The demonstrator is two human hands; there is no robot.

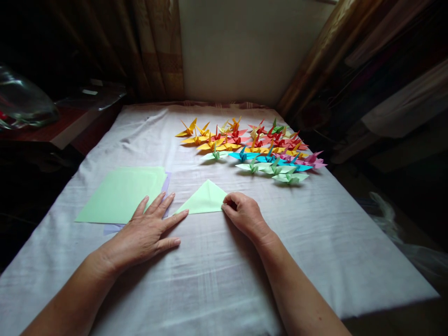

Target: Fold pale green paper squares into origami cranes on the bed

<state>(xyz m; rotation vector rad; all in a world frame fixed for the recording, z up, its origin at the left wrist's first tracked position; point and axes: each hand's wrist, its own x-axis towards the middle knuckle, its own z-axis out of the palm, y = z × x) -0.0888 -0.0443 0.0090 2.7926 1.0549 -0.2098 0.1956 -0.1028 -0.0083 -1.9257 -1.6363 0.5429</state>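
A light green sheet of origami paper (205,199), folded into a triangle with its peak pointing away from me, lies on the table. My right hand (245,212) pinches its right corner between thumb and fingers. Fingers spread, my left hand (150,228) lies flat, with the index fingertip on the triangle's left corner. Its other fingers reach over the near right edge of a stack of light green paper (121,193). Purple paper (112,228) peeks out from under that stack.
Several folded paper cranes in yellow, red, blue, pink and green (269,144) stand at the far right of the cloth-covered table (217,280). A glass jar (24,100) rests on a brown side table (66,123) at left. Curtains (157,51) hang behind.
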